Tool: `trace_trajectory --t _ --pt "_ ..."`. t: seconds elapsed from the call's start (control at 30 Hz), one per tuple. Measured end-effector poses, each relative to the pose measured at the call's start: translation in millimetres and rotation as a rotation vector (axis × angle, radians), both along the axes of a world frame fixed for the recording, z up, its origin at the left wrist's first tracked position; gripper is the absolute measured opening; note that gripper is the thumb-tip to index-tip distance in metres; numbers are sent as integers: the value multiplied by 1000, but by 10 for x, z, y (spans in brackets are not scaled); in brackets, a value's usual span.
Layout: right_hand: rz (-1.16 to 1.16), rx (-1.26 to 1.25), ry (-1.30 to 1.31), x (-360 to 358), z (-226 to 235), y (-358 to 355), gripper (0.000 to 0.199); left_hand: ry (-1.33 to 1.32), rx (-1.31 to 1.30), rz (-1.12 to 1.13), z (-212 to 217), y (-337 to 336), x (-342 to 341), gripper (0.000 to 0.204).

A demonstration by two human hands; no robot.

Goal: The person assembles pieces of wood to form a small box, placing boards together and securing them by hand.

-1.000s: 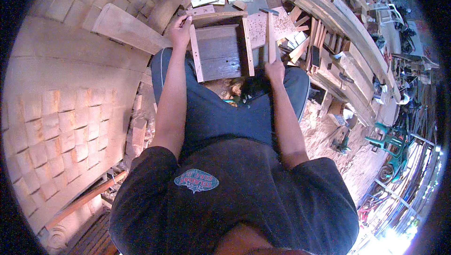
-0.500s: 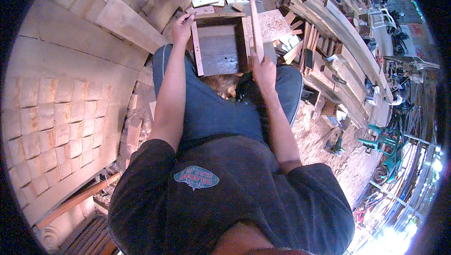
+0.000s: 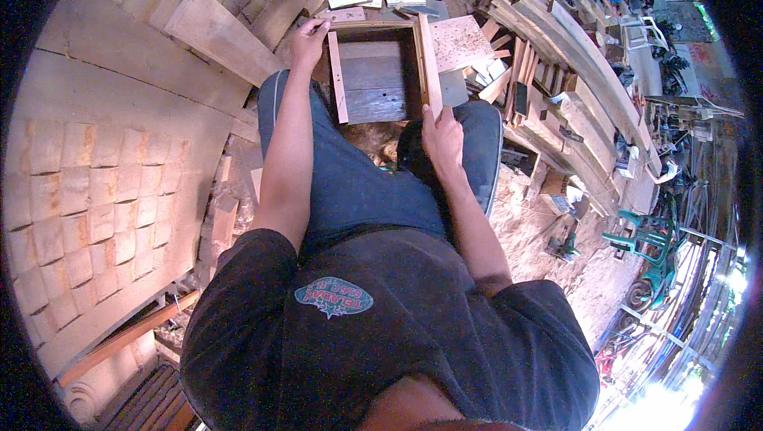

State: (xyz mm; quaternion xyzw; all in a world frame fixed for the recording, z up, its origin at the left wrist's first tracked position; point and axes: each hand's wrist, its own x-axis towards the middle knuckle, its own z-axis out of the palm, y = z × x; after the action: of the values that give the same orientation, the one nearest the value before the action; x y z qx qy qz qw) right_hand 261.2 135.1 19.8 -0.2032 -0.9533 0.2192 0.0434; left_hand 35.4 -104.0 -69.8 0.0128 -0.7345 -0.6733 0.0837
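Note:
A wooden drawer-like box (image 3: 380, 73) stands just beyond my knees, its grey-brown inner panel showing between pale side strips. My left hand (image 3: 307, 43) is at its far left corner, thumb and fingers pinched together; whatever they hold is too small to make out. My right hand (image 3: 443, 141) grips the lower end of a hammer's long wooden handle (image 3: 430, 65). That handle lies along the box's right side, and the dark hammer head (image 3: 418, 10) is at the far right corner.
Pale wood offcuts (image 3: 348, 0) lie beyond the box. A speckled board (image 3: 462, 42) is to its right, beside stacked planks (image 3: 568, 65). A large carved wooden panel (image 3: 103, 193) leans at my left. A green chair (image 3: 645, 234) stands farther right.
The hammer has come down from above the box's right side, its head dropping toward the far edge. My left hand stays at the corner, almost unmoved.

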Motion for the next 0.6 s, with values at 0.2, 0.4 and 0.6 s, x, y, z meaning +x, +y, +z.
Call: trace_trajectory --t 0.2,0.4,0.6 --pt "18 8 -35 58 -40 -5 44 55 -46 -37 -212 -68 -80 22" --pt "42 32 -58 87 -49 -22 45 23 -77 -84 -283 -112 -140 22" --pt "64 26 -106 80 -29 -75 46 -73 72 -127 -318 -62 -129 25"
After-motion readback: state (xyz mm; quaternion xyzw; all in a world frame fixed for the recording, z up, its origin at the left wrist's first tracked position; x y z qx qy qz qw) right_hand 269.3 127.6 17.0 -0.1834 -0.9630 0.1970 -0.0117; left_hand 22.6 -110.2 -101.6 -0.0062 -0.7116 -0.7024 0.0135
